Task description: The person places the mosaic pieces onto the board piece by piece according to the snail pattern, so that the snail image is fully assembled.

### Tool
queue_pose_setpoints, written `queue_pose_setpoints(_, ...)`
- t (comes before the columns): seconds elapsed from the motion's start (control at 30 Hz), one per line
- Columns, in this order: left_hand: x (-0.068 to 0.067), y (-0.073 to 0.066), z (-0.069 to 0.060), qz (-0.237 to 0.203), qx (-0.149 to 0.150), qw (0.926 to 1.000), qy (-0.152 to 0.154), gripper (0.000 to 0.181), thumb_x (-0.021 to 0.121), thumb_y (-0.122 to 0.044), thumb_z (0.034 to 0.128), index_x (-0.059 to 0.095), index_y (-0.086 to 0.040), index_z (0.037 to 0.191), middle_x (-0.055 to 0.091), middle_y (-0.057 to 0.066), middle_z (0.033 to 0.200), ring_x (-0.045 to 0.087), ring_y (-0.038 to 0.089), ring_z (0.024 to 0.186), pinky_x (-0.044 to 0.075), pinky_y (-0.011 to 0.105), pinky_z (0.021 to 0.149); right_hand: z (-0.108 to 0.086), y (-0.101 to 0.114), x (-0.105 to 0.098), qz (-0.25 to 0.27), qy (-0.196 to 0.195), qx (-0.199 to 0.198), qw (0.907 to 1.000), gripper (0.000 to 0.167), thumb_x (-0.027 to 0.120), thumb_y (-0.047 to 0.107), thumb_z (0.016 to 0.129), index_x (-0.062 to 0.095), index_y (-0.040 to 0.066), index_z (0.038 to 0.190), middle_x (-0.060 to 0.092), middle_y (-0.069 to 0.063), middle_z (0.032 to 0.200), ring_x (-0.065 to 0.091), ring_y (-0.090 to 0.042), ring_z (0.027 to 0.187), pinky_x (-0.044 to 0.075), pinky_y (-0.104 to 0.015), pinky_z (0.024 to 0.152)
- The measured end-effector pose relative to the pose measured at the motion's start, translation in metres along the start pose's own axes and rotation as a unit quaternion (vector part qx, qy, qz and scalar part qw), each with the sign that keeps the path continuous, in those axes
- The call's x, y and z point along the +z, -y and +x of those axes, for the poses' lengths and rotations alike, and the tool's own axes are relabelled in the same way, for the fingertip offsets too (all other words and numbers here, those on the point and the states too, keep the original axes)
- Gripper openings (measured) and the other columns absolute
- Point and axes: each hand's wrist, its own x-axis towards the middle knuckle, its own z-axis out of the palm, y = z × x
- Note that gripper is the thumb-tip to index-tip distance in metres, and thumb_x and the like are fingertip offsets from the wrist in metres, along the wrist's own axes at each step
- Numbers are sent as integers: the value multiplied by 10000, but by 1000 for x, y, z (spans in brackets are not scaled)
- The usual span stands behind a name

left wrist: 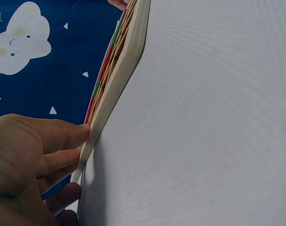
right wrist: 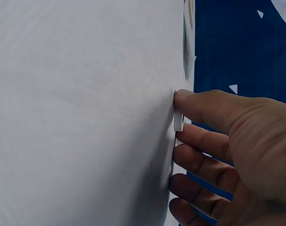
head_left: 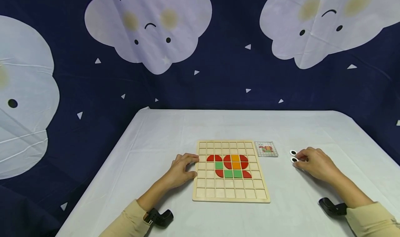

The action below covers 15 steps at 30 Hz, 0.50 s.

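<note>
In the head view my left hand rests at the left edge of a wooden grid board, its thumb and fingertips touching the edge. Seen from the left wrist, the thumb lies against the board's side. Red quarter-round pieces, green squares and orange squares sit in the board's cells. Over on the right, my right hand pinches a white eye piece with a black dot between thumb and forefinger, low at the tabletop. Another such eye piece lies just behind it.
A small printed pattern card lies by the board's upper right corner. A white cloth covers the table. Behind it hangs a dark blue cloth with clouds. Each wrist wears a black camera mount.
</note>
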Motion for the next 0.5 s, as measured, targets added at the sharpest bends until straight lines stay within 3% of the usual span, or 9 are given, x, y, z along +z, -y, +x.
queue_pose_setpoints(0.27, 0, 0, 0, -1, -52, 10000, 11, 432, 699, -101, 770, 633, -82, 1197, 562, -22, 1307, 409, 150, 1058, 260, 334, 837, 0, 5, 0, -1, -67, -61, 10000, 263, 744, 205, 746, 694, -3, 899, 624, -57, 787, 508, -190, 742, 346, -328, 645)
queue_pose_setpoints(0.5, 0, 0, -1, -19, 1, 10000, -23, 436, 703, -97, 764, 634, -81, 1194, 566, -17, 1302, 416, 147, 1040, 261, 329, 836, 6, 29, 2, 167, -122, -110, 9997, 274, 736, 212, 746, 706, 29, 948, 652, -96, 884, 515, -234, 831, 346, -337, 686)
